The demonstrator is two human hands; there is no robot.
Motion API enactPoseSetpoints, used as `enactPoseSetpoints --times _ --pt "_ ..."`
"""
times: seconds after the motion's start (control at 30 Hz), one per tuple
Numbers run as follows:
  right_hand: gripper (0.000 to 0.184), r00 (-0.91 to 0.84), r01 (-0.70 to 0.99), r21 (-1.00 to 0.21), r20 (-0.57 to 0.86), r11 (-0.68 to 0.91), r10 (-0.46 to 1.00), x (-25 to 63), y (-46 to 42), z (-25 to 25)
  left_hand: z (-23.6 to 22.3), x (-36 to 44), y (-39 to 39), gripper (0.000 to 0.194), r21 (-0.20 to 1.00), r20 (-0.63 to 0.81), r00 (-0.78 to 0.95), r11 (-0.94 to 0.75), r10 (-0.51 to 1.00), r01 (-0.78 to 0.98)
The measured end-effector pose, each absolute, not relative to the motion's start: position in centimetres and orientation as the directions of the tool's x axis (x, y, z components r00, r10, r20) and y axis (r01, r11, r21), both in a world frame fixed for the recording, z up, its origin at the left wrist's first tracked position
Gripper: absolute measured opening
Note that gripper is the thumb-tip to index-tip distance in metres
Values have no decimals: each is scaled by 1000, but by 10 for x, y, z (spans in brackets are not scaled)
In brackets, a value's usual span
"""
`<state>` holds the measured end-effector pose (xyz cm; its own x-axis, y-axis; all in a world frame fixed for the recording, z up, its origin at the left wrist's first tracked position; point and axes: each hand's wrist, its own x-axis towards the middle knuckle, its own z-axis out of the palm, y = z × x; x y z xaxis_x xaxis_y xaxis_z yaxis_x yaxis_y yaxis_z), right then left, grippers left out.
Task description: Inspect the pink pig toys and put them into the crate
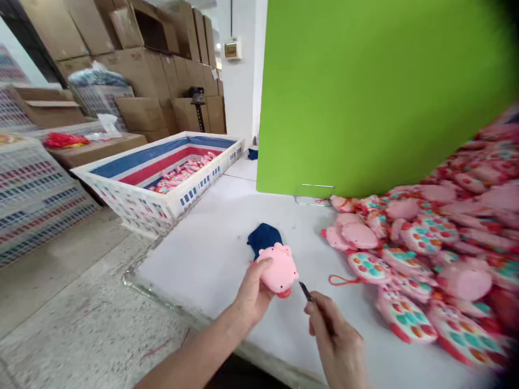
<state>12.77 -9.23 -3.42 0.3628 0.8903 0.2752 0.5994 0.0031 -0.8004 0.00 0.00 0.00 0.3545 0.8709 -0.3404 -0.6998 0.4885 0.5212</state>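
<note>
My left hand [255,292] grips a pink plastic toy [279,268], its plain back with small dark holes turned up and a red part at its lower edge. In my right hand [336,335] is a small knife [305,292], its dark blade pointing toward the toy but apart from it. Behind the toy a dark blue cloth [264,237] lies on the white table [203,248]. To the right is a large heap of similar pink toys [409,265], many showing turquoise, red and orange bumps. One has a red cord loop [343,280] stretching out onto the table.
A green board [357,97] stands upright at the back, with a metal wire frame [314,194] at its foot. Left of the table, a white plastic crate [162,202] with a striped liner holds pink toys. Cardboard boxes [138,75] are stacked behind.
</note>
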Motion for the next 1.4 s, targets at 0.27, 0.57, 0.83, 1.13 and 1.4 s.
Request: enactPoseSetpoints --times 0.27,0.57,0.83,1.13,1.4 --pt "21 395 512 -859 262 26 880 109 -84 -21 3 -10 -17 29 618 -273 255 372 928 -692" --pt "16 452 527 -843 383 105 806 96 -80 -13 4 -7 -27 38 692 -174 240 292 955 -660" --pt "20 434 584 -790 498 186 750 89 -76 -12 1 -9 -32 35 732 -115 203 220 973 -644" --pt "22 451 574 -798 496 184 742 84 -76 -10 -2 -7 -34 28 702 -143 175 224 974 -676" --pt "22 450 552 -810 490 199 747 83 -75 -11 -4 -6 -32 30 700 -143 174 224 974 -679"
